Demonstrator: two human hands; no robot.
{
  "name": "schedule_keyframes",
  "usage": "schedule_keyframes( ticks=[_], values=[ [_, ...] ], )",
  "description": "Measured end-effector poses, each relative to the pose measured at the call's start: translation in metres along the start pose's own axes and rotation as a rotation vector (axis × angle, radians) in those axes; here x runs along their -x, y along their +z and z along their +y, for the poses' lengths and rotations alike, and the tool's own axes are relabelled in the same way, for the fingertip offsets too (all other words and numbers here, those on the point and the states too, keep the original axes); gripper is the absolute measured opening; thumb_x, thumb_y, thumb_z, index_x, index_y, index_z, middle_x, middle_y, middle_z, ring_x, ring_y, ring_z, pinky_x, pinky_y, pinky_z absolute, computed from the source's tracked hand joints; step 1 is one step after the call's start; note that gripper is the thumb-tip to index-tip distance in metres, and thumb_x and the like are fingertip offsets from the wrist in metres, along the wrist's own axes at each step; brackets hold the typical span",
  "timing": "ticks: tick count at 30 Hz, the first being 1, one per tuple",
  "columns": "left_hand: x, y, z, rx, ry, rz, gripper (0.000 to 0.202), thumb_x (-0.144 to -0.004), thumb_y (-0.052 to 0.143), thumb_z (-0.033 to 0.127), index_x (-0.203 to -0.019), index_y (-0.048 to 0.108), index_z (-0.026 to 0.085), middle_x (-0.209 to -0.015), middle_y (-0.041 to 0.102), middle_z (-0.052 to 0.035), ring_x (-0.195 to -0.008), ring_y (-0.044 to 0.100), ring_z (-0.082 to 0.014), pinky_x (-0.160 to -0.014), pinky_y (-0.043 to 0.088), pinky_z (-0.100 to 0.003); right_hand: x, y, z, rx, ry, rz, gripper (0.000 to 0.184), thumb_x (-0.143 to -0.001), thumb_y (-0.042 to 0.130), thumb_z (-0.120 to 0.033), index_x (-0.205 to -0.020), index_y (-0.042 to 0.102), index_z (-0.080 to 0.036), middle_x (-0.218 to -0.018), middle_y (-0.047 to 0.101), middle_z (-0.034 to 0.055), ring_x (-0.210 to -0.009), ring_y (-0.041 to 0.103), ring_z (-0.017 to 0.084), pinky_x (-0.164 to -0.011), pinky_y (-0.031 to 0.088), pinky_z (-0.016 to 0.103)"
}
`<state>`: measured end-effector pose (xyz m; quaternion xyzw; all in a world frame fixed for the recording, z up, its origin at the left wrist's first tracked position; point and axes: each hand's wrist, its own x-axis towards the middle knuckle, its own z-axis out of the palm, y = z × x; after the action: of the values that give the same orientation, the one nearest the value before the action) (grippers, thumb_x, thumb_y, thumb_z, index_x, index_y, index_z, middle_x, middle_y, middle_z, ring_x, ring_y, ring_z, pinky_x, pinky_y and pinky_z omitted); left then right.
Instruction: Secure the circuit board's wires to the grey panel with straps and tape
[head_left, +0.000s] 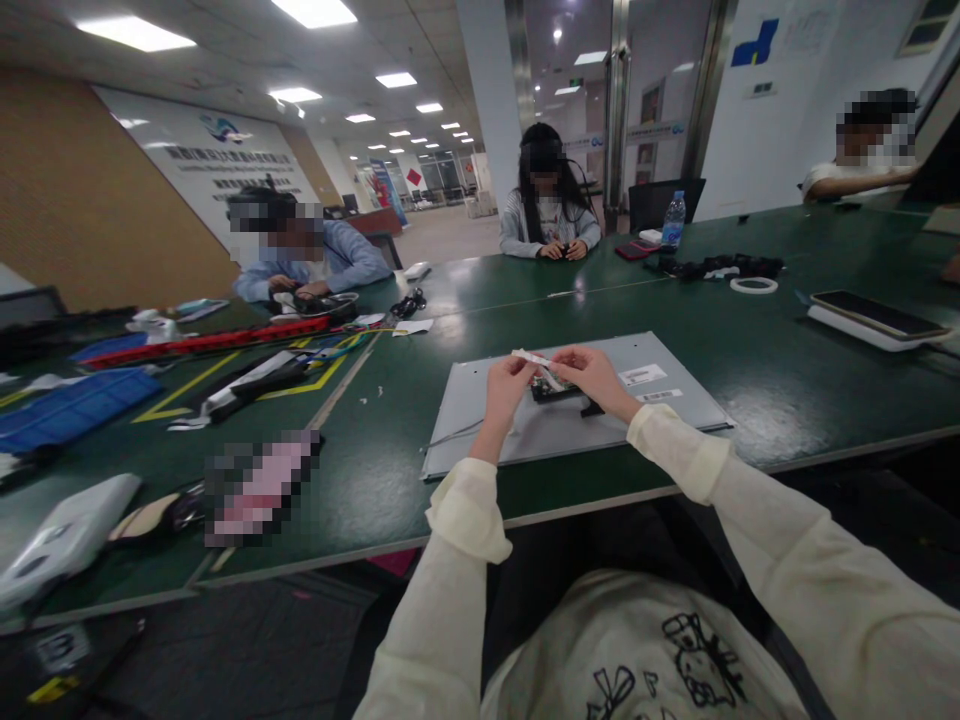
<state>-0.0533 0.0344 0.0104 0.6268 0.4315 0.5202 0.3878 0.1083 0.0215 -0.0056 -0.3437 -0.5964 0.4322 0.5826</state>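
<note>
A flat grey panel with white labels on its right side lies on the green table in front of me. Over its middle, my left hand and my right hand pinch a short, narrow white strip between them, one at each side. What the strip is made of I cannot make out. Just below my fingers sits a small black part with a circuit board, partly hidden by my right hand. A thin cable runs off toward the panel's left edge.
On the left are a blue tray, a red bar, a white device and a pink item. Across the table sit two people; a third is far right. Rightward lie a phone, a tape ring and a bottle.
</note>
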Motion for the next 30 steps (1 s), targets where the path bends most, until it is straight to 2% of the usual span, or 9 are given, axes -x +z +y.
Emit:
schedule_keyframes(
  ticks=[4,10,15,18,21,23,25,27,30],
  values=[
    [0.001,0.002,0.0,0.126,-0.016,-0.041,0.027,-0.07,0.066,0.036,-0.084,0.066,0.013,-0.076,0.07,-0.004,-0.071,0.064,-0.0154,-0.068,0.052,-0.028,-0.003,-0.002,0.004,-0.079,0.074,0.079,0.035,-0.062,0.075,-0.048,-0.079,0.064,-0.019,-0.068,0.062,-0.0005,-0.063,0.056,0.013,-0.063,0.045,0.026],
    [0.003,0.002,0.006,0.045,-0.024,0.056,0.022,-0.074,0.062,0.033,-0.083,0.067,0.014,-0.079,0.071,-0.0052,-0.067,0.066,-0.0153,-0.052,0.045,-0.02,0.001,0.0,-0.004,-0.077,0.065,0.018,0.028,-0.062,0.076,-0.041,-0.073,0.065,-0.018,-0.081,0.066,0.001,-0.076,0.058,0.014,-0.074,0.044,0.027],
    [0.003,0.001,0.009,-0.029,-0.03,0.105,0.024,-0.075,0.059,0.034,-0.085,0.069,0.014,-0.08,0.072,-0.006,-0.062,0.067,-0.0151,-0.042,0.034,-0.017,0.004,0.002,-0.004,-0.177,0.169,-0.066,0.03,-0.064,0.076,-0.041,-0.078,0.064,-0.018,-0.08,0.066,0.0014,-0.073,0.06,0.013,-0.068,0.047,0.026],
    [0.003,0.001,0.01,-0.06,-0.04,0.081,0.027,-0.076,0.058,0.035,-0.086,0.07,0.014,-0.084,0.072,-0.0067,-0.062,0.066,-0.0143,-0.042,0.034,-0.017,0.003,0.002,0.002,-0.223,0.209,-0.106,0.033,-0.064,0.077,-0.042,-0.08,0.062,-0.018,-0.08,0.068,0.0033,-0.074,0.064,0.016,-0.068,0.05,0.027],
    [0.002,0.0,0.009,-0.064,-0.036,0.011,0.03,-0.079,0.057,0.037,-0.093,0.069,0.014,-0.092,0.073,-0.0081,-0.068,0.068,-0.0157,-0.043,0.034,-0.017,0.001,0.001,0.006,-0.179,0.203,-0.042,0.034,-0.062,0.078,-0.044,-0.076,0.06,-0.018,-0.076,0.068,0.0025,-0.071,0.063,0.015,-0.066,0.051,0.027],
    [0.001,0.001,0.008,-0.072,-0.014,-0.04,0.033,-0.081,0.054,0.037,-0.101,0.067,0.014,-0.096,0.072,-0.0089,-0.075,0.069,-0.017,-0.046,0.038,-0.018,0.0,0.0,0.007,-0.138,0.184,-0.003,0.035,-0.061,0.078,-0.045,-0.073,0.059,-0.018,-0.072,0.066,0.0011,-0.067,0.062,0.014,-0.063,0.051,0.026],
    [0.002,0.002,0.008,-0.132,0.063,-0.09,0.034,-0.084,0.052,0.036,-0.107,0.065,0.015,-0.101,0.072,-0.009,-0.081,0.068,-0.017,-0.056,0.046,-0.021,0.0,-0.001,0.008,-0.112,0.16,0.009,0.035,-0.062,0.077,-0.045,-0.074,0.059,-0.018,-0.071,0.064,0.0002,-0.066,0.06,0.013,-0.061,0.05,0.025],
    [0.006,0.004,0.008,-0.287,0.197,-0.121,0.034,-0.086,0.053,0.034,-0.112,0.064,0.016,-0.105,0.071,-0.0083,-0.085,0.066,-0.0167,-0.071,0.05,-0.026,0.0,-0.001,0.009,-0.105,0.147,0.016,0.035,-0.062,0.077,-0.045,-0.076,0.06,-0.018,-0.071,0.064,-0.0003,-0.064,0.059,0.012,-0.06,0.049,0.024],
    [0.012,0.007,0.009,-0.596,0.382,-0.153,0.033,-0.088,0.053,0.031,-0.116,0.063,0.018,-0.109,0.07,-0.0072,-0.092,0.062,-0.0184,-0.087,0.047,-0.033,-0.001,-0.002,0.009,-0.13,0.183,0.045,0.037,-0.059,0.078,-0.044,-0.077,0.06,-0.019,-0.072,0.063,-0.0007,-0.064,0.058,0.011,-0.06,0.048,0.024]
  ],
)
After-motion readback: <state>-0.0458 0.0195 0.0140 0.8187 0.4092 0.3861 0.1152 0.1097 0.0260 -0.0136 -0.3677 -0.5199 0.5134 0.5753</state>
